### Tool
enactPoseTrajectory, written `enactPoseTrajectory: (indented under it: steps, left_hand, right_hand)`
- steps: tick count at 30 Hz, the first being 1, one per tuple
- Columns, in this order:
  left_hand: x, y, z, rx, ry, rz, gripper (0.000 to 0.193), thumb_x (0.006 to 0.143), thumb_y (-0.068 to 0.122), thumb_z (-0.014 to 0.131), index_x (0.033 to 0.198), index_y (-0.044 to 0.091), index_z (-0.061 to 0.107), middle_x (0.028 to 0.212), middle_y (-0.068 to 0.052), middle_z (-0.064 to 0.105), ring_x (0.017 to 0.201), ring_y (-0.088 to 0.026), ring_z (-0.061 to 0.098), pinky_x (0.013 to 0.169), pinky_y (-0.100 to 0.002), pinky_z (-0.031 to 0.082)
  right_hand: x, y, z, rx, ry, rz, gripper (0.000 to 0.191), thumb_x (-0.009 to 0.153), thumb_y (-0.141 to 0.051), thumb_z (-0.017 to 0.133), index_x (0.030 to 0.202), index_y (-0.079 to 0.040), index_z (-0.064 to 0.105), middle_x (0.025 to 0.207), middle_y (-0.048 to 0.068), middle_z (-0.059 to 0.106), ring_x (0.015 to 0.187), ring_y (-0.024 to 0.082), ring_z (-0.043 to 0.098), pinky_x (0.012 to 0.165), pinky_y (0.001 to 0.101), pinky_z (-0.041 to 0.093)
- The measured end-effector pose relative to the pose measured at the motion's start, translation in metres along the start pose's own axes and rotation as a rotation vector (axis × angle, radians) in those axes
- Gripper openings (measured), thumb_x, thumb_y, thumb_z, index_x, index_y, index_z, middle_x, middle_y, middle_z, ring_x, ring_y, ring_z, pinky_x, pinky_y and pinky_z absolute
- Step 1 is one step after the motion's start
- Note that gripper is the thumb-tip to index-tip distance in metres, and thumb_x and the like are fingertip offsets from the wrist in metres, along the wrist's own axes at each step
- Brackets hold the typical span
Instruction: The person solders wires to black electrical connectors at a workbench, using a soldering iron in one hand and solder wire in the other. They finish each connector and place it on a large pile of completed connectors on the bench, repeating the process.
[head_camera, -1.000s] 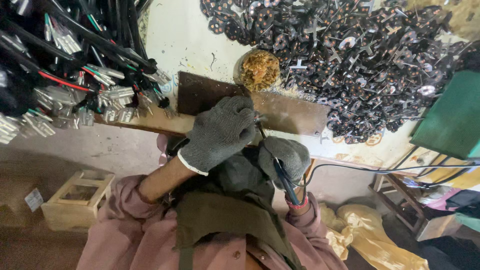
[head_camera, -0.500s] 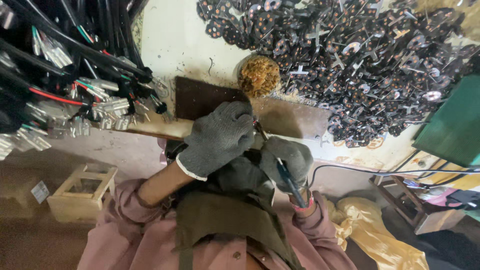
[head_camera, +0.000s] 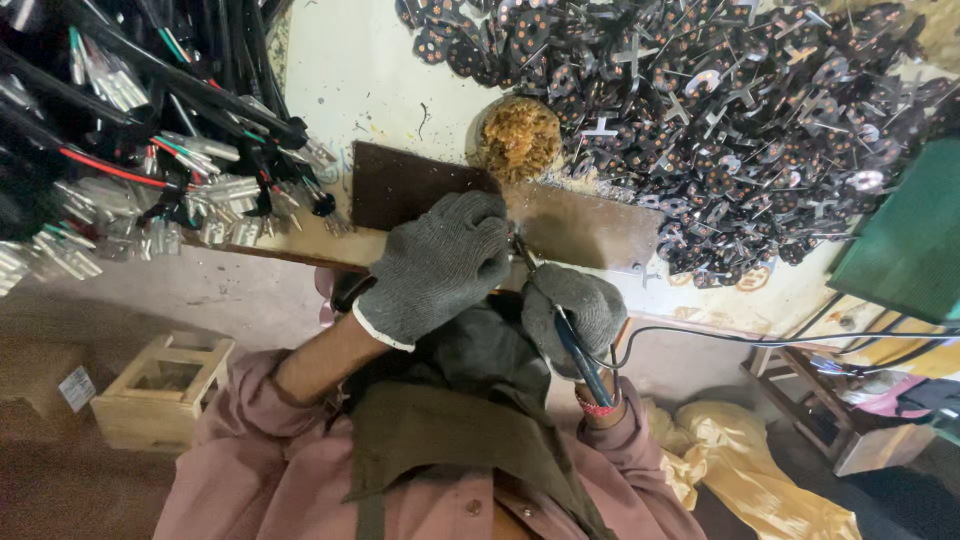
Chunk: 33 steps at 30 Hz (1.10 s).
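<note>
The right hand (head_camera: 572, 308), in a grey knit glove, is clenched around the blue handle of a soldering iron (head_camera: 575, 350), its tip angled up toward the left hand (head_camera: 440, 262) at the near edge of the bench (head_camera: 380, 80). The left hand, gloved too, is curled over something small against the brown board (head_camera: 590, 228) — what it pinches is hidden. The iron looks light and stiff, best held by the insulated handle, well back from the tip; its cord (head_camera: 760, 338) trails right. A brass-wool pot (head_camera: 518, 136) sits just beyond the board.
</note>
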<state>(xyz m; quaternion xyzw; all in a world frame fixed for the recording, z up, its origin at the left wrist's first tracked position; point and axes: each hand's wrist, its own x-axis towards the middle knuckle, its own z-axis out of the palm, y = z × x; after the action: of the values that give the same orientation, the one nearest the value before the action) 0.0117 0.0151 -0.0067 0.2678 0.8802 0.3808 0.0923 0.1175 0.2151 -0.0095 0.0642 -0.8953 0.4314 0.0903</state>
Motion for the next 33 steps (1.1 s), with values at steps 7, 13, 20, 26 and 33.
enactPoseTrajectory:
  steps: [7,13,20,26,33]
  left_hand:
    - [0.001,0.001,-0.003,-0.013,-0.056,-0.02,0.011,0.089,0.019,0.07,0.089,0.011,0.063,0.101,-0.009,0.062,0.088,-0.029,0.064,0.064,-0.044,0.055]
    - [0.003,0.001,-0.004,-0.073,-0.05,-0.039,0.013,0.086,0.02,0.071,0.09,0.011,0.063,0.1,-0.01,0.062,0.089,-0.03,0.064,0.066,-0.044,0.055]
    - [0.003,-0.004,-0.024,-0.075,0.02,0.01,0.014,0.084,0.013,0.072,0.095,0.01,0.064,0.104,-0.01,0.063,0.093,-0.032,0.065,0.069,-0.044,0.055]
    - [-0.007,-0.019,-0.037,-0.088,0.078,-0.031,0.016,0.082,0.009,0.072,0.089,0.006,0.059,0.104,-0.011,0.063,0.099,-0.033,0.066,0.08,-0.044,0.057]
    - [-0.002,-0.016,-0.036,-0.115,0.072,-0.064,0.013,0.084,0.011,0.072,0.09,0.008,0.061,0.105,-0.012,0.064,0.097,-0.034,0.067,0.076,-0.043,0.057]
  right_hand:
    - [0.005,-0.003,-0.002,0.029,-0.005,0.001,0.032,0.083,-0.005,0.079,0.11,-0.007,0.062,0.093,0.014,0.072,0.079,0.031,0.073,0.071,0.0387,0.058]
    - [-0.004,0.003,-0.005,0.124,-0.048,0.081,0.028,0.092,-0.01,0.076,0.114,-0.006,0.061,0.095,0.016,0.071,0.079,0.03,0.071,0.071,0.0373,0.057]
    - [-0.015,-0.019,-0.014,0.32,0.379,0.386,0.024,0.1,-0.018,0.073,0.116,-0.005,0.062,0.096,0.017,0.069,0.081,0.03,0.067,0.075,0.0377,0.055]
    - [0.019,-0.028,-0.001,0.166,0.216,0.307,0.026,0.096,-0.017,0.078,0.113,-0.003,0.065,0.097,0.016,0.072,0.08,0.028,0.069,0.073,0.0374,0.056]
    - [0.084,-0.011,0.011,-0.603,0.267,0.147,0.034,0.085,-0.02,0.087,0.106,0.0,0.07,0.092,0.015,0.073,0.076,0.027,0.07,0.067,0.038,0.057]
